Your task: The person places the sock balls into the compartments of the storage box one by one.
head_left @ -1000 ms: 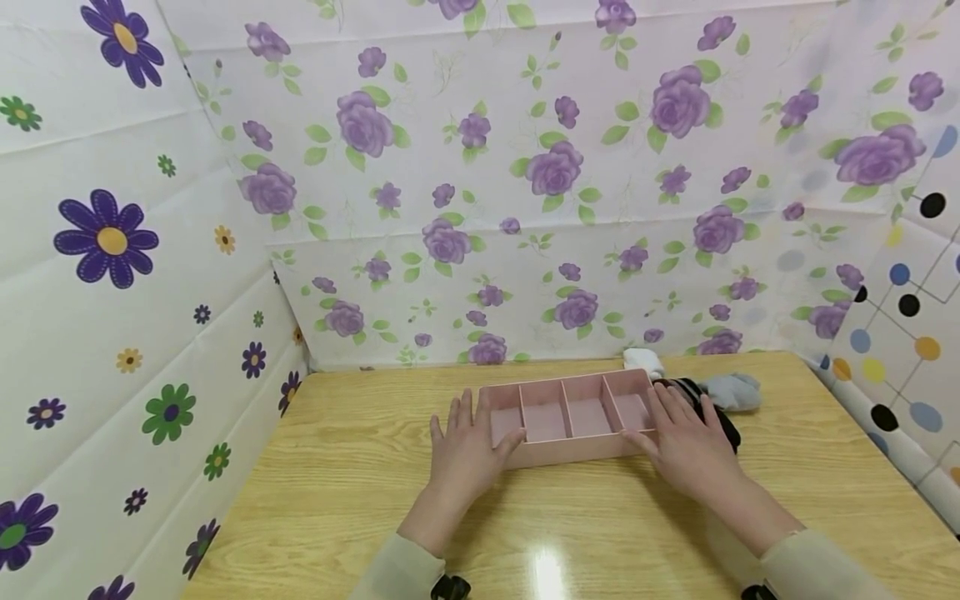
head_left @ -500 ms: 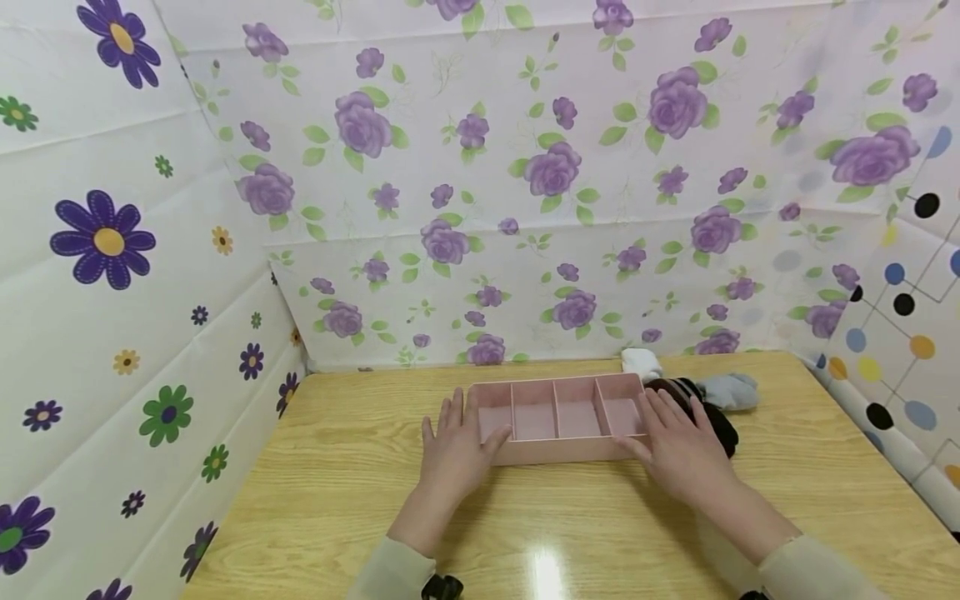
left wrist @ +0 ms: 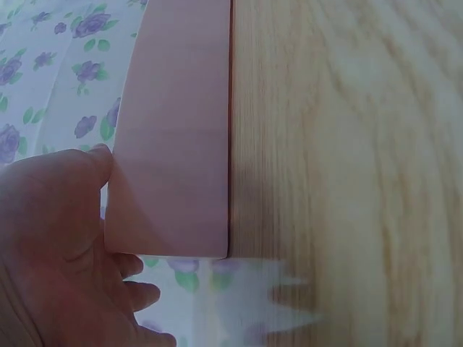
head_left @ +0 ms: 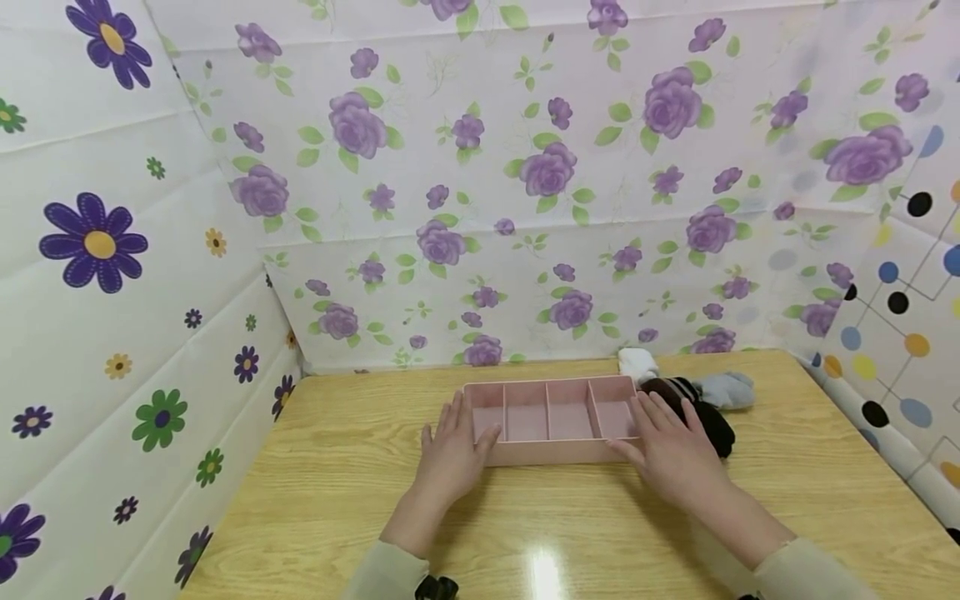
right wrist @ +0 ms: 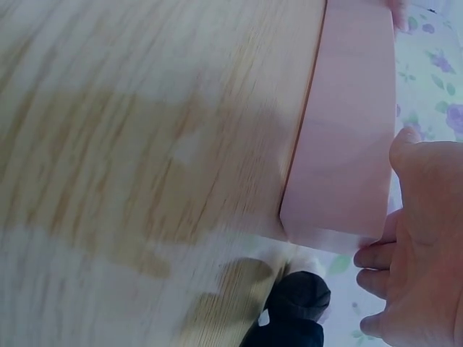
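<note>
A pink divided storage box (head_left: 555,452) with several compartments in a row stands on the wooden table, its compartments bare. My left hand (head_left: 452,454) lies along its left end, fingers straight, thumb at the front rim. At the opposite end my right hand (head_left: 675,458) does likewise, with extended fingers against the side. From the left wrist, the box's front wall (left wrist: 173,144) shows with the left thumb at its rim. The right wrist view has the right hand (right wrist: 427,231) beside the box's end, thumb on the upper edge.
Behind and right of the box lie rolled socks: a white one (head_left: 638,364), a black striped one (head_left: 712,425) and a grey one (head_left: 727,390). Flowered cloth (head_left: 450,167) hangs behind the table, with patterned sheets at both sides.
The box has slid a little to the left and turned so its front runs straighter across the table. Both hands moved along with it. The socks stayed put.
</note>
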Motion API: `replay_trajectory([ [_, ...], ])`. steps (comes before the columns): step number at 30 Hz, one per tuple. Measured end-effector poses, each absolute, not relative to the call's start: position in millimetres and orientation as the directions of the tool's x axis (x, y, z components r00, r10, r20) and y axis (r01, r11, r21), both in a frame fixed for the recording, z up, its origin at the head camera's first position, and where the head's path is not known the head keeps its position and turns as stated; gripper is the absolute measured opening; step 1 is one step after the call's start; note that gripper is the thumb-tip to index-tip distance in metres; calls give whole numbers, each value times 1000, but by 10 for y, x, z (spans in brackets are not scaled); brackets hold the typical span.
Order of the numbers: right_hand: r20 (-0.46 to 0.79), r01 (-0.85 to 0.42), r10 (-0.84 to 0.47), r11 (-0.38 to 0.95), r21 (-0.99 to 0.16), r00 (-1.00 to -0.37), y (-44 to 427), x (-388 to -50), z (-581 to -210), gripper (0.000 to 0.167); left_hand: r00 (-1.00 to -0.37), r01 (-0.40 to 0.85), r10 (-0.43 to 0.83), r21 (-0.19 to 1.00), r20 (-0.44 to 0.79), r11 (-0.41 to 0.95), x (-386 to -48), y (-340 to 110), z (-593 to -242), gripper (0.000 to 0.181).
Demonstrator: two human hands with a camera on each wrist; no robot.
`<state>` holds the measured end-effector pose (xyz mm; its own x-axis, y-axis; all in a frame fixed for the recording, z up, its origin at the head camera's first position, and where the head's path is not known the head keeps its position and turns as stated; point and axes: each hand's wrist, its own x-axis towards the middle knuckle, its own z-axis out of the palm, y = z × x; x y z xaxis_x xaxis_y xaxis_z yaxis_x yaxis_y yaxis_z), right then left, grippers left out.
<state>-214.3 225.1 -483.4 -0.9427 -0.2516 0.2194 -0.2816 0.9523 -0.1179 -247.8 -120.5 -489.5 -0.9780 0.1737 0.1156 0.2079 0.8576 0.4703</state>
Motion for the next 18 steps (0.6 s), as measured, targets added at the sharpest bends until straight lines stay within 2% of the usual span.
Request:
replay_trajectory([
  [18, 228, -336, -298, 930, -149, -927, 2179, -2178, -4842, 80, -989, 149, 120, 478, 91, 866, -2562, -1372, -4948, 107],
])
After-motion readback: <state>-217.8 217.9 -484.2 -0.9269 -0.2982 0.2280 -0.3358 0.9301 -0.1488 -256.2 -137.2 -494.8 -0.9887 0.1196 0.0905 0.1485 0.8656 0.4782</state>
